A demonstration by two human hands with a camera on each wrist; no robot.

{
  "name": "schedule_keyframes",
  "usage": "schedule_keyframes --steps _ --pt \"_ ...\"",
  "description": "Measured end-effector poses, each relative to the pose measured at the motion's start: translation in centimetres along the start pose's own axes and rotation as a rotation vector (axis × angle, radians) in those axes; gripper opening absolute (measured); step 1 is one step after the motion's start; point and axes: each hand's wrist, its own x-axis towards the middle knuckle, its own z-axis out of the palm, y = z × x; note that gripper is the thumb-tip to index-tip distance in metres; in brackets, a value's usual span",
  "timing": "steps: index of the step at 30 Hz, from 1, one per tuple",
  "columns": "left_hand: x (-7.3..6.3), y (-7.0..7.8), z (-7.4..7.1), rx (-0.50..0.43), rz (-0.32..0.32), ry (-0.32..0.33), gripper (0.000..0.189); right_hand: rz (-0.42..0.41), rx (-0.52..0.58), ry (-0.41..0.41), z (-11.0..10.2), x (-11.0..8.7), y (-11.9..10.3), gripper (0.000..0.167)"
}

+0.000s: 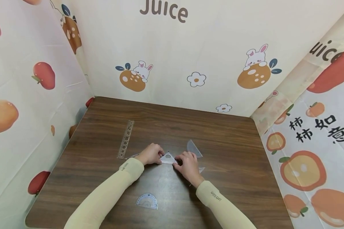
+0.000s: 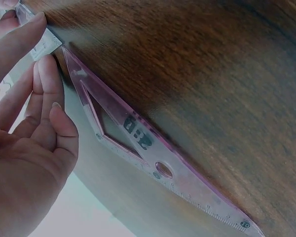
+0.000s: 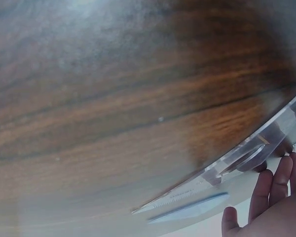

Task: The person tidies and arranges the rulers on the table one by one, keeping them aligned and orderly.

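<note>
A small clear set square [image 1: 168,158] with an oval cut-out is spanned between the two hands at the middle of the table. My left hand [image 1: 151,154] pinches its left corner between thumb and fingers. At its right corner, the fingertips and thumb of my right hand [image 1: 188,164] grip it. Beside the left hand lies a longer pink-edged set square [image 2: 185,188], marked with a scale. A clear set square [image 3: 187,187] lies close to the right hand, mostly covered by that hand in the head view.
A clear stencil ruler [image 1: 126,140] lies left of the hands. One semicircular protractor [image 1: 147,201] is near the front. A bluish curved clear piece [image 1: 193,148] sits behind the right hand. Printed cloth [image 1: 172,47] stands around the wooden table [image 1: 232,136].
</note>
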Motion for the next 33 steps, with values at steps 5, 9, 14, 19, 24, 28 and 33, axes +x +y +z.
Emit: schedule_keyframes --steps 5,9,14,19,24,28,33 --pt "-0.1 0.1 -0.1 0.013 0.018 0.002 0.026 -0.001 -0.001 -0.001 0.0 0.1 0.0 0.023" --pt "-0.2 0.2 -0.1 0.011 0.033 0.015 0.026 0.002 0.005 -0.004 -0.1 0.0 0.0 0.023" --pt "-0.4 0.2 0.1 0.009 0.035 0.024 0.024 0.014 0.019 -0.018 -0.1 -0.1 -0.1 0.023" --pt "-0.3 0.2 0.2 0.005 0.031 0.022 0.024 0.016 0.008 -0.014 0.1 -0.1 0.0 0.023" --pt "-0.3 0.4 0.4 0.034 0.039 0.032 0.024 0.006 0.001 -0.007 0.0 -0.1 0.1 0.024" --pt "-0.4 0.7 0.3 0.042 0.040 0.024 0.024 -0.021 0.000 0.011 -0.3 -0.2 0.2 0.025" --pt "-0.4 1.0 0.0 0.024 0.035 0.030 0.028 -0.050 0.032 0.034 -0.8 -0.1 0.6 0.026"
